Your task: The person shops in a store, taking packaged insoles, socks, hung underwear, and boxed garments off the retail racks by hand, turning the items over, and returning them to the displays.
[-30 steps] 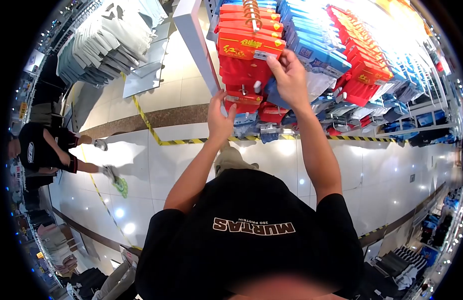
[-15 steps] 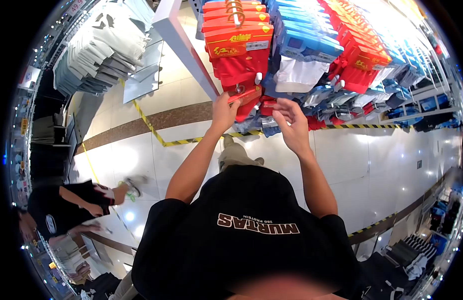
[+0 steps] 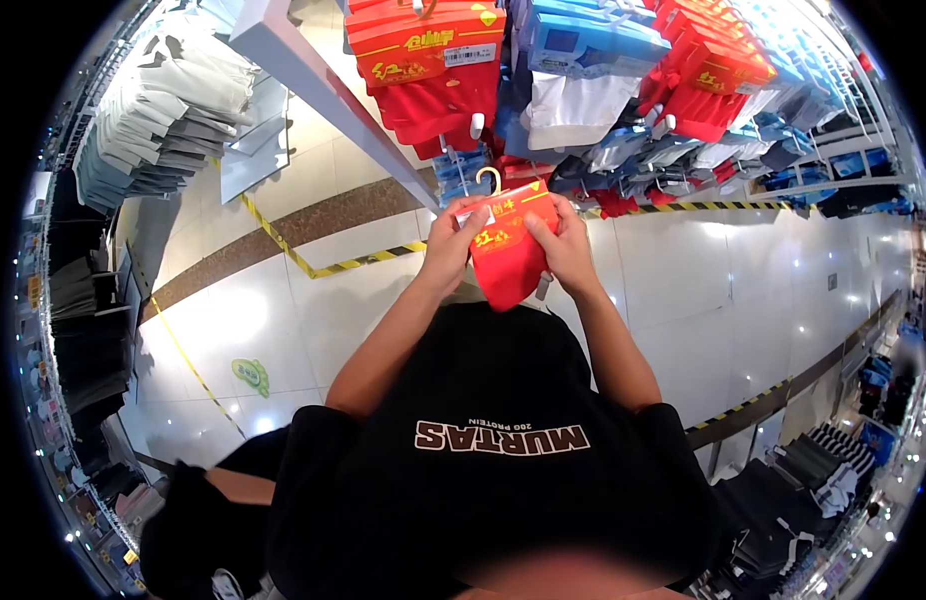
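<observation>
A red garment pack [image 3: 507, 262] with a red header card, yellow printing and a gold hook hangs between my two hands, in front of my chest. My left hand [image 3: 453, 245] pinches the card's left edge near a white label. On the right edge, my right hand [image 3: 563, 243] grips with the thumb over the card's front. Beyond them, similar red packs [image 3: 428, 60] hang on the rack, beside blue-carded packs [image 3: 595, 45] with a white garment [image 3: 575, 110] below.
A white rack post [image 3: 328, 95] slants at the left of the packs. Light garments [image 3: 173, 95] hang at upper left. Yellow-black tape [image 3: 368, 262] runs along the floor. Another person in black [image 3: 208, 525] is at lower left, close to my left side.
The red pack has come off the lower hook and toward my chest. My right hand has moved from the upper packs onto it. The other person has moved nearer, at lower left.
</observation>
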{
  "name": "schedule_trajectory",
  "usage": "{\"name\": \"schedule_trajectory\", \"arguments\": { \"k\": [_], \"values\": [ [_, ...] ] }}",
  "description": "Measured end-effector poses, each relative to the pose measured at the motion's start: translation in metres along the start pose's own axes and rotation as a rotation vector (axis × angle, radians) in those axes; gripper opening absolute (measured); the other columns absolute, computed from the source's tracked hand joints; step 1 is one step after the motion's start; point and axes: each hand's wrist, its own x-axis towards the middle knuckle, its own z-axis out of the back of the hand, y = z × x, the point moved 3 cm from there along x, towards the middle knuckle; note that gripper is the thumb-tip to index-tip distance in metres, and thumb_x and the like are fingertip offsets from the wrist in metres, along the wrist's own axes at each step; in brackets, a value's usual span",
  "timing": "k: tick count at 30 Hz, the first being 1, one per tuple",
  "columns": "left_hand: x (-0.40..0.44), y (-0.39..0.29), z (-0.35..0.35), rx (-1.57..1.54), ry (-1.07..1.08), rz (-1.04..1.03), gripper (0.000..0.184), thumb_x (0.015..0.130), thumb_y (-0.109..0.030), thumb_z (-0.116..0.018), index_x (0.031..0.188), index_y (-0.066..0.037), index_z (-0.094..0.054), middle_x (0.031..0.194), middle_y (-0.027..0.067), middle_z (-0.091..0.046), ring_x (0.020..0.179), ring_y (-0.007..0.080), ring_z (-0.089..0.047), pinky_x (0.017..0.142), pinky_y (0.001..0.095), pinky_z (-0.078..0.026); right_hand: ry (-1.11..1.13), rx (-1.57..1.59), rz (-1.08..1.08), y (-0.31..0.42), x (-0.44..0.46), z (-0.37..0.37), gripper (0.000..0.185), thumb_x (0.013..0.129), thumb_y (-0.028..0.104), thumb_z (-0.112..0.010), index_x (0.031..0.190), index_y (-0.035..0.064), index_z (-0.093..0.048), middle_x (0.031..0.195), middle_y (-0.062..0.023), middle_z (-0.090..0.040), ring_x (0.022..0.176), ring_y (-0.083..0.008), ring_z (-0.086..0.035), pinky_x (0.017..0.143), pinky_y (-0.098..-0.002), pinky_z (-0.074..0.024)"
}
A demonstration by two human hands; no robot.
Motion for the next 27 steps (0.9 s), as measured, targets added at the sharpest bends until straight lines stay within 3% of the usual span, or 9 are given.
{"name": "schedule_trajectory", "arguments": {
  "k": [4,6,11,14,18,19,22,23,27],
  "values": [
    [-0.019,0.020,-0.009,0.027,0.159,0.278,0.034,0.100,-0.023,-0.055,0.122,0.001,-0.055,0.114,0.0106,-0.064,0.098,0.0143,-0.063,0.085,0.0289,-0.052,-0.179,0.333,-0.121,-0.010,0.002,0.016,0.033,0.097,0.010,-0.058,0.125,-0.0029,-0.048,0.114,-0.0127,-0.063,0.099,-0.0156,-0.063,0.088,-0.0296,-0.0515],
    [-0.018,0.035,-0.007,0.085,0.200,0.238,0.034,0.099,-0.023,-0.056,0.122,0.002,-0.055,0.111,0.0106,-0.065,0.095,0.0150,-0.065,0.083,0.0289,-0.053,-0.212,0.475,-0.185,-0.022,0.004,0.026,0.035,0.097,0.012,-0.059,0.126,-0.0031,-0.048,0.115,-0.0134,-0.063,0.099,-0.0165,-0.063,0.089,-0.0304,-0.0513],
    [-0.014,0.034,-0.007,0.119,0.121,0.208,0.030,0.098,-0.021,-0.059,0.117,0.002,-0.056,0.108,0.0103,-0.067,0.092,0.0155,-0.067,0.083,0.0289,-0.053,-0.358,-0.022,-0.100,-0.037,-0.008,0.029,0.057,0.091,0.016,-0.068,0.138,-0.0036,-0.042,0.125,-0.0159,-0.058,0.115,-0.0204,-0.056,0.094,-0.0321,-0.0480],
    [-0.009,0.035,-0.004,0.018,0.036,0.231,0.026,0.097,-0.020,-0.061,0.112,0.001,-0.057,0.104,0.0099,-0.067,0.090,0.0158,-0.067,0.083,0.0289,-0.054,-0.311,-0.386,0.102,-0.031,-0.018,0.033,0.059,0.087,0.017,-0.073,0.136,-0.0031,-0.045,0.126,-0.0144,-0.057,0.116,-0.0209,-0.054,0.094,-0.0329,-0.0471],
    [0.001,0.048,0.006,-0.002,-0.099,0.184,0.027,0.096,-0.025,-0.062,0.109,-0.001,-0.057,0.100,0.0090,-0.065,0.088,0.0153,-0.066,0.081,0.0295,-0.053,0.219,-0.459,0.104,0.007,-0.036,0.003,0.056,0.077,0.016,-0.081,0.126,0.0028,-0.058,0.119,-0.0086,-0.060,0.112,-0.0184,-0.055,0.091,-0.0306,-0.0472],
    [-0.002,0.044,0.001,-0.038,-0.102,0.210,0.029,0.096,-0.027,-0.062,0.108,-0.002,-0.057,0.100,0.0087,-0.065,0.088,0.0150,-0.065,0.081,0.0296,-0.053,0.219,-0.553,0.231,0.017,-0.037,-0.006,0.049,0.076,0.014,-0.081,0.121,0.0036,-0.063,0.111,-0.0071,-0.062,0.102,-0.0152,-0.058,0.084,-0.0274,-0.0475],
    [0.003,0.047,0.000,-0.105,-0.106,0.252,0.033,0.096,-0.032,-0.062,0.109,-0.003,-0.058,0.101,0.0086,-0.064,0.090,0.0147,-0.064,0.081,0.0299,-0.052,0.169,-0.543,0.120,-0.005,-0.032,-0.003,0.039,0.079,0.010,-0.078,0.115,0.0006,-0.065,0.105,-0.0069,-0.063,0.092,-0.0135,-0.058,0.080,-0.0257,-0.0468],
    [0.005,0.050,0.003,-0.121,-0.110,0.260,0.034,0.096,-0.034,-0.061,0.109,-0.003,-0.058,0.102,0.0087,-0.064,0.091,0.0146,-0.064,0.082,0.0300,-0.052,0.131,-0.460,0.136,-0.010,-0.033,-0.002,0.024,0.086,0.009,-0.072,0.107,-0.0008,-0.068,0.096,-0.0045,-0.065,0.079,-0.0112,-0.057,0.075,-0.0246,-0.0464],
    [0.002,0.043,-0.010,-0.183,-0.081,0.296,0.040,0.097,-0.038,-0.059,0.114,-0.002,-0.057,0.108,0.0102,-0.064,0.098,0.0175,-0.064,0.086,0.0320,-0.051,0.104,-0.050,-0.192,-0.020,-0.034,0.009,0.022,0.095,0.016,-0.062,0.106,-0.0025,-0.066,0.095,-0.0035,-0.067,0.078,-0.0087,-0.060,0.075,-0.0231,-0.0484]
  ]
}}
